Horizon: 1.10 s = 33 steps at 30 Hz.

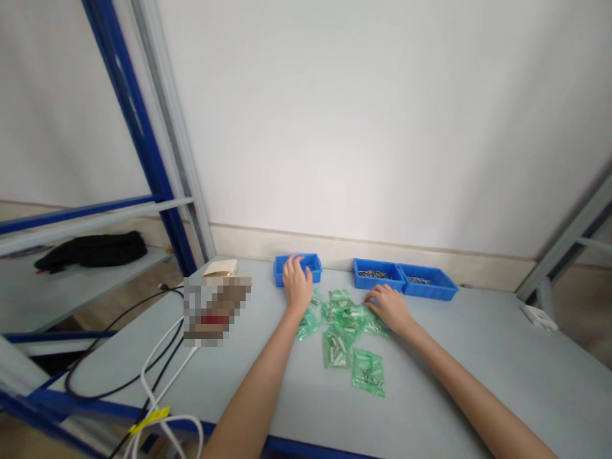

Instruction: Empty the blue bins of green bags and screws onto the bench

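My left hand reaches over the front edge of a small blue bin, its thumb apart from the bent fingers. Nothing shows in its grasp, and its fingers partly hide the bin's inside. My right hand rests with curved fingers at the edge of a green plastic bag; I see nothing lifted in it. Between my hands lies a loose pile of such bags, holding small metal parts. Nearer to me are another green bag and a separate green bag, both with metal pieces inside.
Behind my right hand stand a blue bin and another blue bin, side by side, with metal pins or screws inside. At left are a cream-coloured box, a blurred-out item and looping cables. A white object lies far right.
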Available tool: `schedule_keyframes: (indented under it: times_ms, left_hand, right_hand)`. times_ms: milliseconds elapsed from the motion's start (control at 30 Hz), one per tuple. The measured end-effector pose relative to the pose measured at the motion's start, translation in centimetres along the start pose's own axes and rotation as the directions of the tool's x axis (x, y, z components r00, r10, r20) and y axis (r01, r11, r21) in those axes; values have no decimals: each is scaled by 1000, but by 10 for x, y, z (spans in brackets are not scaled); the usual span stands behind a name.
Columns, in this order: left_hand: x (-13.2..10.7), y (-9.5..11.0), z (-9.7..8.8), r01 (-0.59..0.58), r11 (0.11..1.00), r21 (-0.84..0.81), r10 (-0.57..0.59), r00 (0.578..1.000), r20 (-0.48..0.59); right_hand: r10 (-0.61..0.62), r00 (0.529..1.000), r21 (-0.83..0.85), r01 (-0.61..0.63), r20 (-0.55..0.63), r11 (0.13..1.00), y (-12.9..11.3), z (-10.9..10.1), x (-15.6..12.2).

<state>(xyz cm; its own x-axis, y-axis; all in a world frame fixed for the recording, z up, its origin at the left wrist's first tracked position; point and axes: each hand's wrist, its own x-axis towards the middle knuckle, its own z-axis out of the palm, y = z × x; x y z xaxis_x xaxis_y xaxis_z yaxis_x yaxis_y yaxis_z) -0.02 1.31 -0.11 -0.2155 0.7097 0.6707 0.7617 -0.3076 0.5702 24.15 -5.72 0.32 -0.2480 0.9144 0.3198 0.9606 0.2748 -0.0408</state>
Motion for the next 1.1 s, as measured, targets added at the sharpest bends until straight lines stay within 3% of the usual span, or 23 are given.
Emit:
schedule_keyframes:
  times_ms: [67, 133, 233, 333, 433, 533, 667, 733, 767, 833, 1000, 1100]
  left_hand:
    - [-10, 6, 8, -177, 981, -76, 190, 955, 228]
    - [-19, 10, 12, -269, 953, -139, 303, 847, 437]
    - [-27, 17, 12, -283, 939, -195, 341, 696, 632]
    - [-31, 25, 10, -206, 951, -229, 307, 577, 757]
    - [-30, 31, 8, -101, 959, -266, 282, 461, 841]
    - [-24, 36, 2, 17, 902, -431, 396, 364, 843]
    - [-17, 45, -11, 226, 831, -508, 480, 168, 861]
    - [-16, 48, -14, 271, 823, -499, 484, 125, 866]
    - [-17, 49, -13, 289, 818, -498, 484, 124, 866]
    - [-19, 48, -9, 332, 801, -499, 466, 179, 867]
    - [-19, 37, 7, 490, 739, -462, 229, 462, 857]
    - [-17, 35, 9, 629, 647, -432, 72, 513, 855]
  right_hand:
    - [-1, 998, 10, 2, -70, 1000, 15, 6, -5]
    - [6, 985, -9, -8, -171, 1000, 26, 7, -5]
    - [38, 954, -85, -66, -297, 994, 43, 5, -2]
    - [30, 950, -143, -78, -310, 987, 55, 9, -2]
    - [9, 961, -168, -58, -278, 984, 60, 13, -6]
    - [20, 962, -162, -67, -272, 985, 58, 12, -8]
    - [33, 964, -87, -58, -265, 995, 54, 9, -7]
    - [34, 960, -48, -49, -277, 998, 54, 10, -8]
    - [32, 958, -34, -44, -285, 998, 54, 10, -8]
    - [24, 955, -18, -31, -295, 999, 53, 9, -10]
    - [-21, 951, 0, 22, -309, 1000, 40, 3, -13]
    - [-35, 940, 24, 46, -341, 999, 23, 0, -11]
